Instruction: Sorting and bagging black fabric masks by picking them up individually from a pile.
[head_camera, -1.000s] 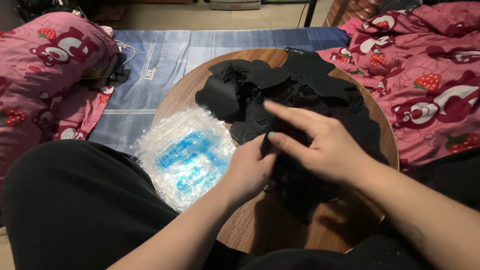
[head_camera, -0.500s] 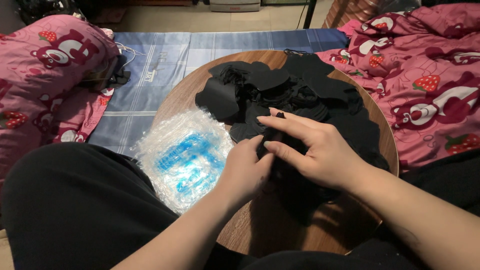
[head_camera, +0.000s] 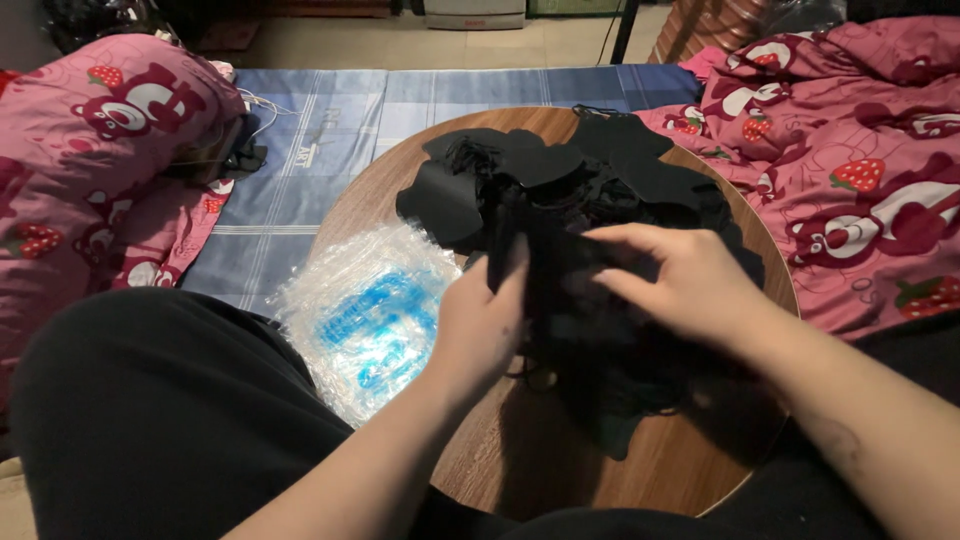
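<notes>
- My left hand (head_camera: 487, 318) pinches the left edge of a black cloth piece (head_camera: 560, 290), thumb up against it, fingers closed on the fabric.
- My right hand (head_camera: 680, 285) lies over the same piece from three o'clock, fingers bent and pressing on it.
- The piece sits at the near middle of the round wooden table (head_camera: 520, 450).
- At twelve o'clock from my hands lies a heap of black cloth (head_camera: 560, 175).
- At nine o'clock, a clear plastic packet with blue print (head_camera: 370, 315) overhangs the table edge.
- Pink bedding (head_camera: 860, 170) lies at two o'clock.

Matt black cloth (head_camera: 560, 200), smooth wooden table (head_camera: 520, 450), glossy plastic (head_camera: 370, 315).
</notes>
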